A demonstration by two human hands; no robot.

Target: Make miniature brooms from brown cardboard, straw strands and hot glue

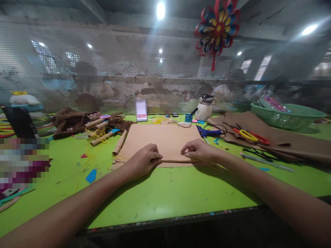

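Observation:
A large sheet of brown paper lies on the green table, with a narrow folded strip along its near edge. At the left part of that fold, my left hand presses with its fingers held together, closed on the paper. My right hand is at the fold's right part, its fingers bent and the thumb close to the index finger, pinching at the edge. Just behind the right hand, a blue glue gun lies beside the sheet. A rolled paper tube rests against the sheet's left side.
Scissors lie on brown paper at the right, near a green basket. A white jug, a blue jar and a phone stand at the back. Paper rolls and yellow strands clutter the left.

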